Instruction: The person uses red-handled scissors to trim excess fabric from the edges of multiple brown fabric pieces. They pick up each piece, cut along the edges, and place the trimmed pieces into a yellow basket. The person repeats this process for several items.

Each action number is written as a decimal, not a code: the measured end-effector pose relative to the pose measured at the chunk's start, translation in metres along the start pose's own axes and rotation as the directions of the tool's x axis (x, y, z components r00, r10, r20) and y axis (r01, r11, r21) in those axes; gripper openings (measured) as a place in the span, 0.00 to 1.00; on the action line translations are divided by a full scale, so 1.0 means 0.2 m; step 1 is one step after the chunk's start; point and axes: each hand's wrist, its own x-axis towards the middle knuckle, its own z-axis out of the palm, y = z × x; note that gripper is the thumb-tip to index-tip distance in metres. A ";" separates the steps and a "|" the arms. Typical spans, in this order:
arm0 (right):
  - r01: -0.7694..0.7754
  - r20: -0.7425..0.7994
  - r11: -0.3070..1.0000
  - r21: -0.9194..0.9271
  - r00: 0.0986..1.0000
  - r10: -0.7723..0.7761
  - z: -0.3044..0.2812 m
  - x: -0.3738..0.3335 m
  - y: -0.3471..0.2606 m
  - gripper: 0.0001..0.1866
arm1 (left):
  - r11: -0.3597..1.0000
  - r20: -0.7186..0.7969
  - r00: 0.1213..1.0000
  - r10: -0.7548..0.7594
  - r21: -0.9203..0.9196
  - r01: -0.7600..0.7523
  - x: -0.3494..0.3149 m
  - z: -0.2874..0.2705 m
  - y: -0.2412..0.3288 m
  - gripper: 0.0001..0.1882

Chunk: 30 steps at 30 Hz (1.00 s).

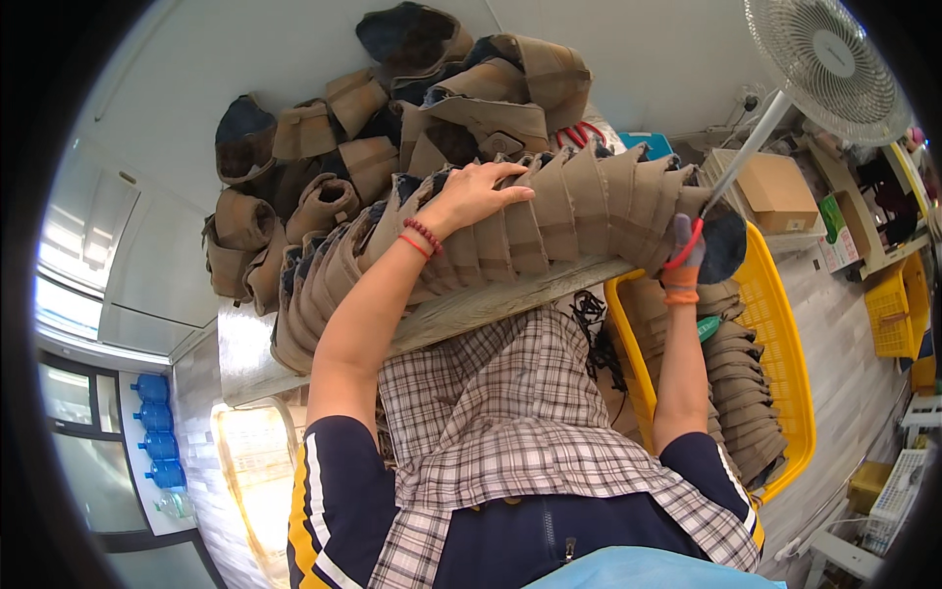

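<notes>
A long row of nested taupe fabric pieces [559, 211] with ragged dark blue lining, looking like shoe uppers, runs along the table's near edge. My bare left hand [478, 196] lies on top of the row's middle, fingers stretched out and holding nothing. At the row's right end, my right hand [687, 257], in a grey glove with an orange cuff, is closed round red-handled scissors [698, 232]. The scissor blades point up and to the right. Beside them a dark blue lined end piece [724, 247] shows; whether the blades touch it I cannot tell.
More loose taupe pieces [368, 162] are heaped at the back of the table [442, 319]. A yellow basket [791, 363] with stacked pieces [743, 383] stands below on the right. A white fan [834, 59] rises beyond it, near a cardboard box [775, 191]. Blue water bottles [157, 417] stand far left.
</notes>
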 end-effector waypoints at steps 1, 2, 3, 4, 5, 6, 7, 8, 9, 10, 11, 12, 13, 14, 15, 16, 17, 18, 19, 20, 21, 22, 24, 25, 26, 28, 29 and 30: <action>0.012 -0.012 1.000 0.002 1.000 -0.012 -0.02 -0.02 0.00 0.16 | 0.999 0.030 0.999 -0.036 0.025 0.035 0.00 -0.03 0.00 0.28; 0.024 -0.024 1.000 0.003 0.999 -0.024 -0.05 -0.05 0.01 0.16 | 0.997 -0.027 1.000 -0.014 -0.075 0.012 0.01 -0.03 -0.05 0.23; 0.044 -0.032 0.999 0.004 0.999 -0.044 -0.06 -0.07 -0.01 0.15 | 0.993 -0.113 0.993 -0.014 -0.122 0.000 0.04 -0.05 -0.10 0.19; 0.066 -0.059 0.998 0.006 0.996 -0.065 -0.08 -0.08 -0.01 0.16 | 0.986 -0.194 0.981 -0.014 -0.165 -0.018 0.08 -0.08 -0.15 0.16; 0.087 -0.086 0.996 0.006 0.993 -0.086 -0.09 -0.10 -0.02 0.16 | 0.999 -0.363 0.932 0.025 -0.009 -0.030 0.10 -0.11 -0.20 0.12; 0.112 -0.112 0.994 0.004 0.988 -0.111 -0.09 -0.11 -0.04 0.17 | 0.999 -0.453 0.891 0.039 0.018 -0.034 0.15 -0.15 -0.27 0.11; 0.066 -0.133 0.995 0.081 0.990 -0.055 -0.06 -0.14 -0.07 0.17 | 0.999 -0.503 0.864 -0.012 0.030 0.031 0.15 -0.20 -0.34 0.11; 0.021 -0.149 0.987 0.157 0.989 0.003 -0.03 -0.16 -0.11 0.16 | 0.995 -0.553 0.831 -0.060 0.038 0.096 0.15 -0.24 -0.42 0.11; -0.001 -0.159 0.973 0.230 0.987 0.039 -0.01 -0.12 -0.15 0.16 | 0.994 -0.570 0.819 -0.064 0.033 0.100 0.18 -0.32 -0.50 0.11; 0.031 -0.113 0.998 0.056 0.993 -0.024 -0.03 -0.07 -0.12 0.12 | 0.995 -0.570 0.819 -0.067 0.018 0.095 0.19 -0.36 -0.58 0.10; 0.065 -0.090 0.990 -0.128 0.993 -0.077 -0.11 -0.03 -0.05 0.11 | 0.990 -0.577 0.810 -0.104 0.016 0.139 0.18 -0.42 -0.60 0.10; 0.107 -0.043 0.945 -0.310 0.991 -0.127 -0.18 -0.08 -0.03 0.12 | 0.983 -0.541 0.822 -0.177 -0.049 0.179 0.09 -0.45 -0.65 0.11; 0.163 0.010 0.863 -0.477 0.984 -0.180 -0.24 -0.13 -0.01 0.15 | 0.968 -0.506 0.825 -0.251 -0.115 0.224 -0.02 -0.48 -0.70 0.11; 0.201 0.075 0.889 -0.411 0.979 -0.187 -0.26 -0.10 0.02 0.17 | 0.949 -0.464 0.828 -0.314 -0.174 0.262 -0.10 -0.52 -0.72 0.11; 0.230 0.136 0.911 -0.341 0.971 -0.194 -0.28 -0.07 0.05 0.19 | 0.949 -0.455 0.833 -0.315 -0.164 0.269 -0.17 -0.54 -0.68 0.11; 0.180 0.151 0.958 -0.225 0.977 -0.148 -0.28 -0.05 0.06 0.17 | 0.951 -0.456 0.835 -0.306 -0.180 0.251 -0.23 -0.57 -0.64 0.10; 0.124 0.164 0.985 -0.117 0.981 -0.104 -0.29 -0.03 0.05 0.15 | 0.951 -0.457 0.836 -0.305 -0.200 0.237 -0.26 -0.57 -0.54 0.09; 0.090 0.168 0.980 -0.180 0.984 -0.059 -0.19 -0.01 -0.07 0.13 | 0.948 -0.445 0.838 -0.315 -0.185 0.258 -0.31 -0.58 -0.49 0.09; 0.062 0.187 0.981 -0.184 0.982 -0.027 -0.17 0.01 -0.10 0.13 | 0.952 -0.413 0.862 -0.293 -0.212 0.222 -0.35 -0.55 -0.51 0.10; 0.028 0.207 0.979 -0.204 0.978 0.015 -0.16 0.01 -0.14 0.14 | 0.952 -0.385 0.882 -0.272 -0.239 0.190 -0.40 -0.52 -0.54 0.10; -0.004 0.249 0.990 -0.144 0.968 0.040 -0.17 0.02 -0.10 0.15 | 0.961 -0.348 0.905 -0.246 -0.210 0.180 -0.42 -0.50 -0.57 0.10; -0.048 0.304 0.996 -0.076 0.950 0.069 -0.16 0.04 -0.04 0.16 | 0.967 -0.314 0.920 -0.234 -0.177 0.186 -0.47 -0.51 -0.58 0.10; 0.157 0.451 0.923 -0.351 0.892 0.020 -0.21 0.08 -0.01 0.18 | 0.957 -0.557 0.780 -0.285 -0.114 0.268 -0.66 -0.52 -0.69 0.10; 0.299 0.493 0.800 -0.521 0.870 -0.004 -0.26 0.09 -0.01 0.19 | 0.945 -0.721 0.639 -0.269 -0.072 0.318 -0.77 -0.56 -0.70 0.10; 0.431 0.536 0.638 -0.638 0.844 -0.035 -0.30 0.11 -0.02 0.19 | 0.918 -0.845 0.478 -0.238 -0.035 0.395 -0.92 -0.58 -0.69 0.09; 0.419 0.511 0.710 -0.566 0.854 -0.096 -0.42 0.14 0.09 0.22 | 0.897 -0.978 0.080 -0.191 -0.141 0.419 -1.28 -0.57 -0.72 0.11; 0.365 0.475 0.766 -0.528 0.875 -0.090 -0.44 0.14 0.13 0.22 | 0.881 -0.967 -0.136 -0.214 -0.251 0.400 -1.52 -0.52 -0.77 0.13; 0.318 0.485 0.837 -0.445 0.871 -0.073 -0.46 0.14 0.16 0.24 | 0.778 -0.927 -0.233 -0.295 -0.374 0.504 -1.70 -0.39 -0.76 0.16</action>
